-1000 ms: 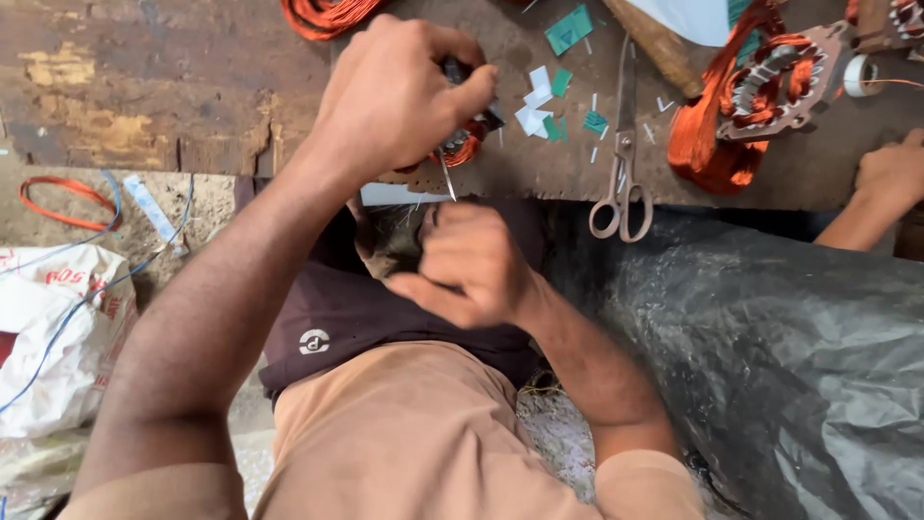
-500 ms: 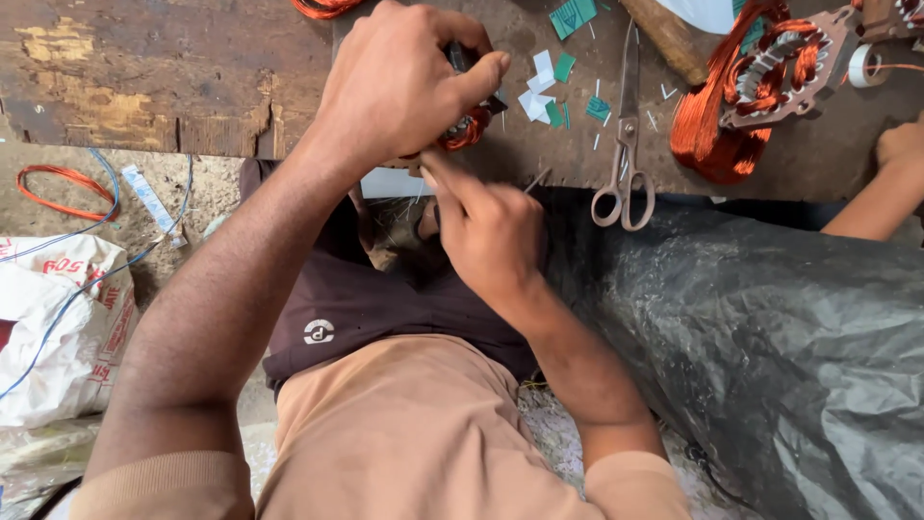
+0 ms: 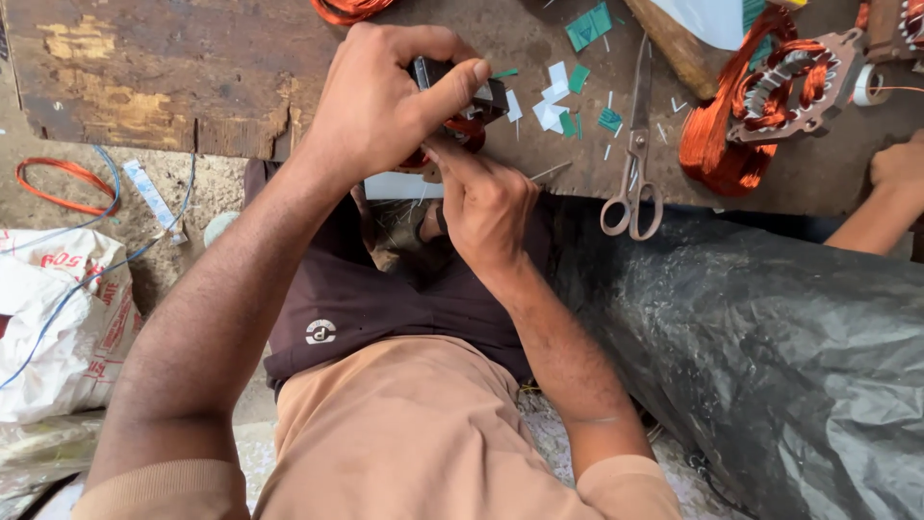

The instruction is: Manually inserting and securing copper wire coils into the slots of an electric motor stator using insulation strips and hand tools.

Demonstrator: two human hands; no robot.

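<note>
My left hand [image 3: 385, 101] grips a small dark motor part [image 3: 460, 101] with orange copper winding at the near edge of a worn wooden board [image 3: 144, 87]. My right hand [image 3: 486, 202] comes up from below it, its index finger pressed against the winding and a thin stick [image 3: 551, 171] pinched in its fingers. Most of the part is hidden by my left fingers.
Scissors [image 3: 635, 154] lie on the board to the right, among white and green paper scraps [image 3: 563, 101]. Farther right sits a larger stator with copper coils [image 3: 760, 106], with another person's hand [image 3: 900, 169] by it. Black plastic sheeting [image 3: 770, 337] lies right; a white sack [image 3: 58, 327] left.
My right hand rose from my lap to the part and now presses on the winding. My left hand kept its hold on the part.
</note>
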